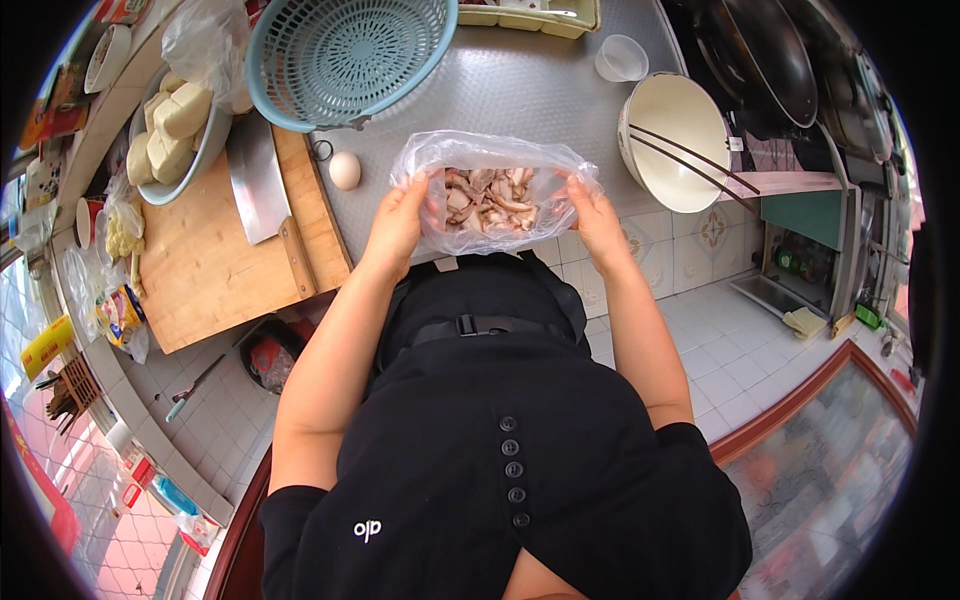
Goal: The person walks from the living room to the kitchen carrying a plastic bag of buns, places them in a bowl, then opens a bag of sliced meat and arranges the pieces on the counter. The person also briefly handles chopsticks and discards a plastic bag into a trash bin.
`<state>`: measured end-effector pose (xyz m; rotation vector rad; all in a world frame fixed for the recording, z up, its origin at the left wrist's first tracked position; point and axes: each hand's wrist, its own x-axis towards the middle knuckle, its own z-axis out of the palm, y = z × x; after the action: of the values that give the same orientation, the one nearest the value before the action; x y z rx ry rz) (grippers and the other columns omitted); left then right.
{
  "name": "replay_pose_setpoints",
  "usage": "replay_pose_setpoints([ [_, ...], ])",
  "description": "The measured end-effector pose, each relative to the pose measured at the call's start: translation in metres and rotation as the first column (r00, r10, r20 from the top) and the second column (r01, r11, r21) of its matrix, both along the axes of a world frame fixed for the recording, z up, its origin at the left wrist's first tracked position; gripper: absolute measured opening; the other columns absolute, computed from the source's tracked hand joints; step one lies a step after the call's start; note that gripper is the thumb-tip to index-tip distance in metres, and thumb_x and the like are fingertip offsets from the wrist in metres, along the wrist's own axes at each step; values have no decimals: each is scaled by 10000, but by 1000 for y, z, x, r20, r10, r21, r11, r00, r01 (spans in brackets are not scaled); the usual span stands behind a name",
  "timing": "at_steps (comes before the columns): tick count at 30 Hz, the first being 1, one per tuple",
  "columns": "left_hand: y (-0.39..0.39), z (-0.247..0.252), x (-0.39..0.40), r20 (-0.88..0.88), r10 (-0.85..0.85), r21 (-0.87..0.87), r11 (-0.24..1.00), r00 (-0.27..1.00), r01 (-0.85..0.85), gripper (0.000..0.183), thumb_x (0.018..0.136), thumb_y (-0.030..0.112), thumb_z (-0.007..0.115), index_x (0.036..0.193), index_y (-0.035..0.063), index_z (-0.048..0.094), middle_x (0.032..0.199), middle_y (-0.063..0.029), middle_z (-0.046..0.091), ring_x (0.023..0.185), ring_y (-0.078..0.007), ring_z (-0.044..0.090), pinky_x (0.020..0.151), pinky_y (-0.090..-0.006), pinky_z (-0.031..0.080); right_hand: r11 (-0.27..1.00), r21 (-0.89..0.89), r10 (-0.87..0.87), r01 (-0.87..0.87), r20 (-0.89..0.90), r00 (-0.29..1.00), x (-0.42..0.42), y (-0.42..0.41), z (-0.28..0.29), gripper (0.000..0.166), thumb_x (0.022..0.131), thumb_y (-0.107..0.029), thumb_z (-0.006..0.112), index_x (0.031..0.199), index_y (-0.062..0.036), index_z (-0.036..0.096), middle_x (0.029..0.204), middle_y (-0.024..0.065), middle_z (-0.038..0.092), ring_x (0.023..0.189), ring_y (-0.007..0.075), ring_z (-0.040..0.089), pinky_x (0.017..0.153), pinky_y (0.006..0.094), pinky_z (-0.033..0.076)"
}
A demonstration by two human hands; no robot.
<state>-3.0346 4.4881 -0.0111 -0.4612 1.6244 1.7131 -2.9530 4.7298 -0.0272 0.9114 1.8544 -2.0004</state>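
A clear plastic bag (pixel 480 146), its mouth spread wide, hangs between both hands at the counter's near edge. Inside lie many pale brown sliced pieces (pixel 491 201), perhaps meat or mushroom. My left hand (pixel 399 221) grips the bag's rim on the left, thumb on top. On the opposite side my right hand (pixel 596 221) pinches the rim in the same way. An egg (pixel 345 171) rests on the metal counter (pixel 517 82), left of the bag. To the right, two dark chopsticks (pixel 694 161) lie across a large cream bowl (pixel 670 112).
A cleaver (pixel 259 180) lies on the wooden cutting board (pixel 210 277) at left, beside a bowl (pixel 174 193) of pale dough-like pieces. Beyond are a blue plastic colander (pixel 360 49), a small clear cup (pixel 622 58) and a yellowish tray (pixel 555 26). A black wok (pixel 765 52) stands at upper right.
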Motion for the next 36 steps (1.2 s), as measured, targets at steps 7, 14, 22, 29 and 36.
replay_pose_setpoints([
  [7, -2, -4, 17, -13, -123, -19, 992, 992, 123, 389, 929, 399, 423, 1053, 70, 591, 715, 18, 502, 572, -76, 455, 543, -223, 371, 953, 239, 165, -188, 111, 980, 22, -15, -20, 383, 922, -331, 445, 1129, -17, 514, 1042, 115, 586, 939, 233, 581, 785, 312, 460],
  [14, -7, -2, 17, -6, -58, -8, 998, 998, 58, 396, 926, 406, 418, 1186, 137, 547, 697, 39, 488, 560, -75, 466, 536, -216, 379, 645, -731, -246, 224, 78, 966, 9, -23, -14, 324, 946, -261, 400, 1112, 5, 481, 1185, 150, 527, 1013, 288, 565, 863, 396, 464],
  [22, -11, 5, -6, 23, 3, 13, 1000, 1000, -3, 413, 928, 406, 415, 1207, 123, 526, 688, 43, 464, 546, -67, 459, 534, -223, 409, 852, -509, -189, 124, -77, 979, -8, -5, -6, 198, 957, -285, 378, 937, -132, 504, 1206, 160, 526, 1029, 236, 557, 879, 390, 442],
  [29, -8, 6, -6, 22, 17, 8, 1000, 1000, -17, 433, 921, 419, 426, 1216, 118, 526, 697, 41, 458, 541, -62, 450, 530, -215, 409, 920, -389, -90, 52, -81, 993, -11, -7, 1, 215, 955, -313, 387, 925, -141, 512, 1143, 103, 567, 978, 186, 548, 841, 327, 415],
  [36, -10, -1, -3, 1, -52, -25, 998, 999, 52, 437, 915, 430, 434, 1197, 115, 544, 720, 34, 466, 542, -65, 444, 530, -215, 409, 966, -146, 200, -211, -92, 976, -15, -30, -19, 358, 932, -383, 416, 989, -65, 569, 974, 49, 573, 901, 155, 501, 836, 299, 393],
])
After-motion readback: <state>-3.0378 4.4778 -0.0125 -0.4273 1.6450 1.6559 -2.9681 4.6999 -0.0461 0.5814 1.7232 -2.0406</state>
